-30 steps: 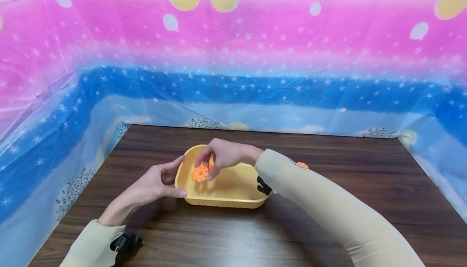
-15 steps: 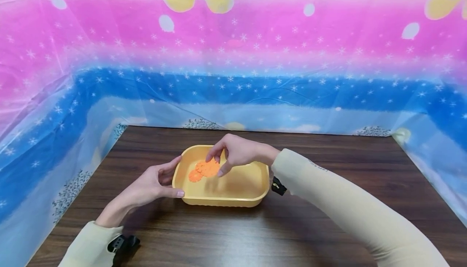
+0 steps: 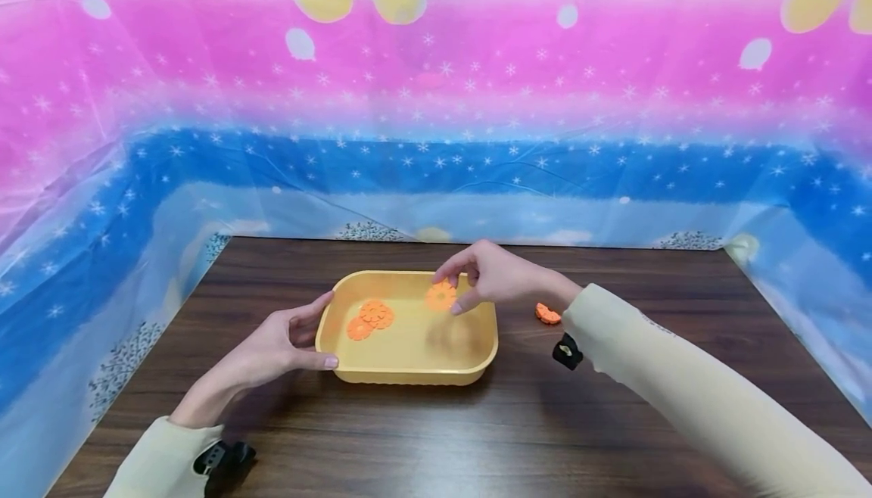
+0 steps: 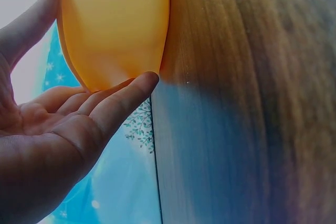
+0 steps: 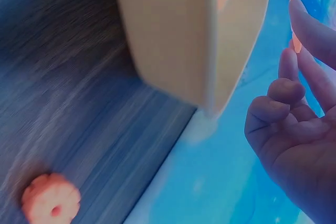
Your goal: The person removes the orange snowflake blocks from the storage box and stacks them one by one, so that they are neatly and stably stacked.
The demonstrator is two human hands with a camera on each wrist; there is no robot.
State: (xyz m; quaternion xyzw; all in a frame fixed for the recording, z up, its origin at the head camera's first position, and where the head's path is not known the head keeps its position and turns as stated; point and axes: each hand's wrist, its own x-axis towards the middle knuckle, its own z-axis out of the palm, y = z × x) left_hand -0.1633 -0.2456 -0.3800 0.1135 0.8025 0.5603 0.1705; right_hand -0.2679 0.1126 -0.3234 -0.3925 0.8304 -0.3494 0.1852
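My right hand (image 3: 500,275) pinches an orange disc with a notched edge and a centre hole (image 3: 441,296) between thumb and fingers. It hangs over the right back part of a yellow tray (image 3: 409,374); in the right wrist view the disc (image 5: 297,43) shows edge-on as a thin sliver. Several similar discs (image 3: 375,311) lie overlapping on the tray's floor toward the left. At the tray's left end, my left hand (image 3: 275,343) rests its thumb near the front corner and its forefinger near the back one. The left wrist view shows its fingers (image 4: 126,95) lying fairly straight against the end wall.
To the right of the tray, an orange notched piece (image 3: 547,314) sits on the dark wood table (image 3: 422,437), partly covered by the right wrist. A printed pink and blue cloth (image 3: 422,157) stands round the table's back and sides.
The right hand has moved right across the tray, with a disc between its fingertips, leaving the other discs uncovered at the left. My left hand keeps its place on the tray.
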